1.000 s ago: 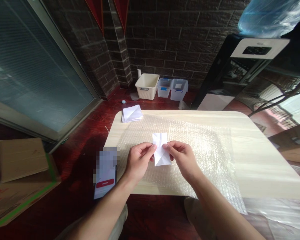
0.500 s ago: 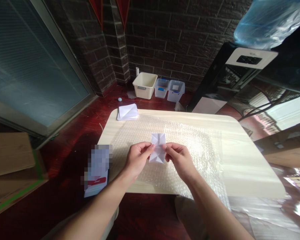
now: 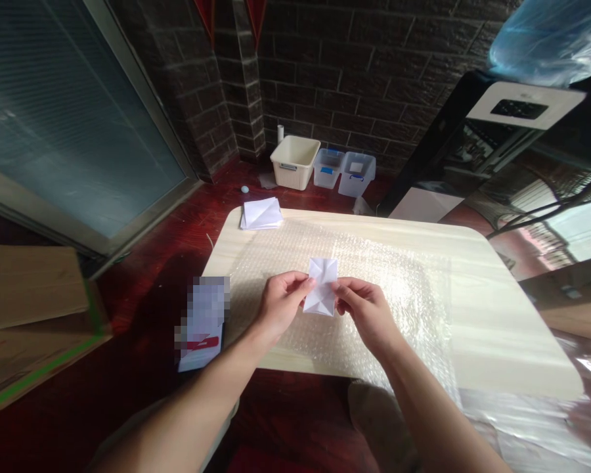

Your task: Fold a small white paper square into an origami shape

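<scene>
A small folded white paper piece (image 3: 322,289) is held just above a sheet of bubble wrap (image 3: 398,282) that covers the light wooden table (image 3: 497,328). My left hand (image 3: 282,303) pinches the paper's left edge between thumb and fingers. My right hand (image 3: 365,311) pinches its right edge the same way. The paper shows diagonal creases and a pointed lower end. A stack of folded white papers (image 3: 261,213) lies at the table's far left corner, away from both hands.
A phone (image 3: 203,324) rests off the table's left edge. A cardboard box (image 3: 29,315) sits on the floor at left. A cream bin (image 3: 295,161) and two clear tubs (image 3: 345,172) stand by the brick wall. A black cabinet (image 3: 453,144) rises at back right.
The paper looks shorter and more compact than a second ago, its lower part drawn in between my fingers. Both hands stay pinched on it. My head view shifted slightly.
</scene>
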`<state>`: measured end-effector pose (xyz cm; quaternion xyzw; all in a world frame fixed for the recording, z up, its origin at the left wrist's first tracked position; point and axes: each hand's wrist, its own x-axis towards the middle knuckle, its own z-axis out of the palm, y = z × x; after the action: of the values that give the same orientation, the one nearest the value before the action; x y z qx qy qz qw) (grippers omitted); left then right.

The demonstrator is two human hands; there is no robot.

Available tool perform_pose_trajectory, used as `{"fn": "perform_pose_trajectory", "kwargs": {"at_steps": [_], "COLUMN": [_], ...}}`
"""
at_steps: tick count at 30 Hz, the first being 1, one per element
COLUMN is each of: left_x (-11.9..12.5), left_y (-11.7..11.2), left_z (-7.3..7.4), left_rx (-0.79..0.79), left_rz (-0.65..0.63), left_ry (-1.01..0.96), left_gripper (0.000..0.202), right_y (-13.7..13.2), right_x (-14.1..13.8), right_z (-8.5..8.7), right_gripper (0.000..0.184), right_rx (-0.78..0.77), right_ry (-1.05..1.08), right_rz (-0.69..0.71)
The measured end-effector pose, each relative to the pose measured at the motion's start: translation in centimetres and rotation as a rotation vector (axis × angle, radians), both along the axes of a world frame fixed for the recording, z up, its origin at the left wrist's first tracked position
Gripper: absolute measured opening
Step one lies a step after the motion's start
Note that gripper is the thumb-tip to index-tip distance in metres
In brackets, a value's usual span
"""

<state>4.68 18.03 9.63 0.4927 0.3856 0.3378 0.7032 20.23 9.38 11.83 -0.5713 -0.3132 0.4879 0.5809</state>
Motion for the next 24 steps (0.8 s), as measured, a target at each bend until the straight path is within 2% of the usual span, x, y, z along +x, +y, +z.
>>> {"fn": "perform_pose_trajectory", "kwargs": {"at_steps": [8,12,14,17,20,24], "left_x": [-0.1,-0.2,-0.2,-0.2,-0.2,-0.5], "left_y": [0.1,0.1,0.1,0.0,-0.1,-0.5], "left_z": [0.3,0.4,0.4,0.2,0.1,0.2], "left_rx": [0.035,0.04,0.053,0.097,0.237,0.555], "left_rz": [-0.018,-0.016,-0.025,-0.034,-0.012,0.058], "left_ry": [0.017,0.021,0.031,0.052,0.101,0.214], "left_gripper": [0.031,0.028,0.026,0.024,0.021,0.009], "right_y": [0.2,0.4,0.4,0.2,-0.1,-0.2], "right_x": [-0.1,0.0,0.0,0.0,-0.4,-1.6], "right_z": [-0.5,-0.9,-0.9,-0.9,-0.8,-0.6], "right_gripper": [0.036,0.038,0.038,0.037,0.036,0.037], "right_rx": [-0.081,-0.073,-0.051,-0.064,-0.044,0.059], "right_ry": [-0.052,-0.082,-0.151,-0.362,-0.495,-0.404], "right_rz": [-0.106,-0.127,-0.163,-0.21,-0.174,-0.08]}}
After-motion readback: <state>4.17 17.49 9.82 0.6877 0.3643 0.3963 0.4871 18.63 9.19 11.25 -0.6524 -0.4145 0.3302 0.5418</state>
